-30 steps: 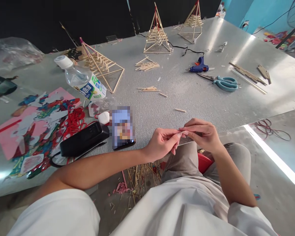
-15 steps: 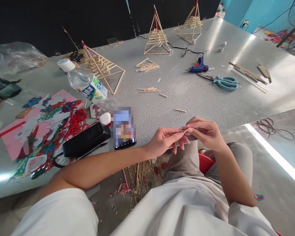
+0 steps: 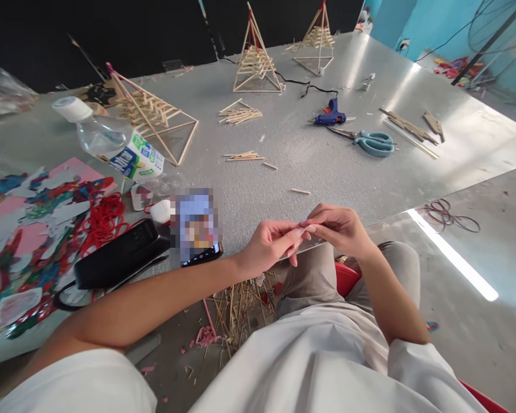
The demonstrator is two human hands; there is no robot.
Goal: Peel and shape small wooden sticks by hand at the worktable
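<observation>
At the table's front edge, my left hand point(image 3: 275, 245) and my right hand point(image 3: 337, 226) meet, fingertips pinched together. Whatever sits between the fingers is too small and covered to make out. Just beyond them a short wooden stick point(image 3: 300, 191) lies on the table. Farther back are a small bundle of sticks point(image 3: 243, 156) and a larger pile of sticks point(image 3: 241, 115). Pyramid frames made of sticks stand behind: a left pyramid point(image 3: 148, 115), a middle pyramid point(image 3: 257, 66) and a right pyramid point(image 3: 319, 40).
A blue glue gun point(image 3: 332, 115) and scissors point(image 3: 375, 142) lie at the back right, near wooden strips point(image 3: 408, 125). On the left are a phone point(image 3: 195, 221), a black case point(image 3: 118, 255), a plastic bottle point(image 3: 116, 146), red cord point(image 3: 103, 218) and coloured scraps point(image 3: 38, 229).
The view has shifted, so the table's things appear farther left. Both hands stay joined at the fingertips, and my left hand's lower fingers have drawn in slightly.
</observation>
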